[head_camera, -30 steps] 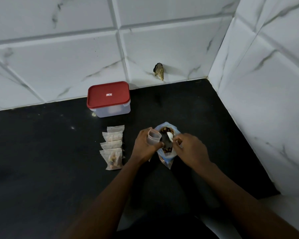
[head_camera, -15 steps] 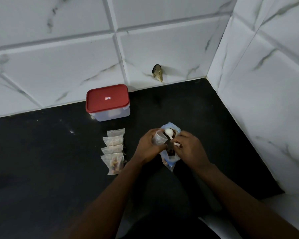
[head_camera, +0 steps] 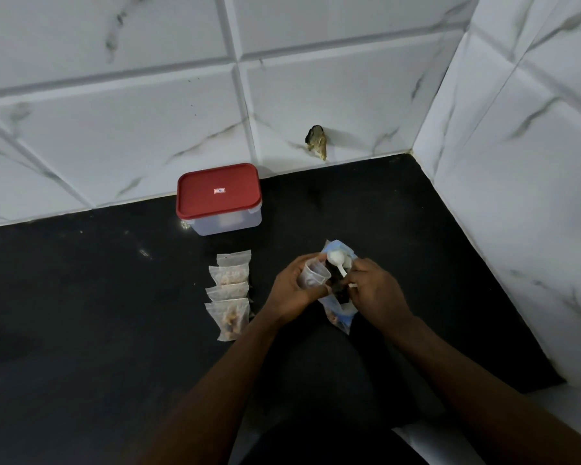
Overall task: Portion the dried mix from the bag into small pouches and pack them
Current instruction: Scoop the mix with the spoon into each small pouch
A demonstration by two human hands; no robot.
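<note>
Centre-left, four filled clear pouches (head_camera: 228,293) wait on the black counter (head_camera: 81,297). Mid-frame, my left grip (head_camera: 292,290) clamps a small clear pouch (head_camera: 312,275) at the blue-edged mix bag (head_camera: 341,317), presumably to catch spills. My right grip (head_camera: 376,293) pinches the white plastic spoon (head_camera: 337,263).

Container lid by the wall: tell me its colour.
Red, with a small label at its centre; the lid shows plainly in the head view.

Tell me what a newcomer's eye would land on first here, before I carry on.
The red-lidded container by the white tiled wall stands out most on the black counter. Next come the hands at centre: the left hand holds a small pouch open while the right hand holds a white spoon over the blue bag. Left of them lies a row of four pouches.
</note>
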